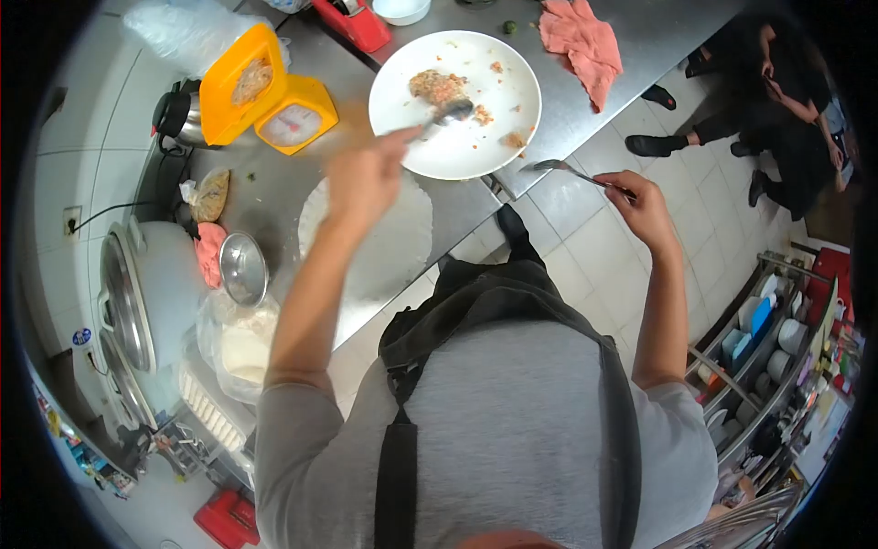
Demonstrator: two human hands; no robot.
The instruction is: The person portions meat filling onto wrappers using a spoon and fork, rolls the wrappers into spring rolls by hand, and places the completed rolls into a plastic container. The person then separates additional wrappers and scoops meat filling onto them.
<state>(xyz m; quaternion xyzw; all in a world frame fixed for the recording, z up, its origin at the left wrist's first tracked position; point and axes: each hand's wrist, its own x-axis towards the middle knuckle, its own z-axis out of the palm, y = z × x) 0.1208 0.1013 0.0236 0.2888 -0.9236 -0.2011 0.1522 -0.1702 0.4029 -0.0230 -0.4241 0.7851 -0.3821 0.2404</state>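
My left hand (366, 178), smeared by motion, is closed around a spoon (453, 113) over a white plate (389, 78). The spoon's bowl is beside a clump of minced filling (437, 88); smaller bits are scattered across the plate. My right hand (643, 206) grips a fork (585, 174), held past the counter's edge with its tines toward the plate. Beneath my left forearm lies a thin, round white sheet (398, 215), perhaps dough, partly hidden. A yellow kitchen scale (306, 105) stands left of the plate, its raised orange tray holding a portion of filling (251, 82).
A metal bowl (243, 268), a bag of white dough (245, 352) and a large pot (169, 293) line the left side. A pink cloth (583, 46) lies at the back right. People in dark clothes (777, 110) are at the right, near a dish rack (759, 334).
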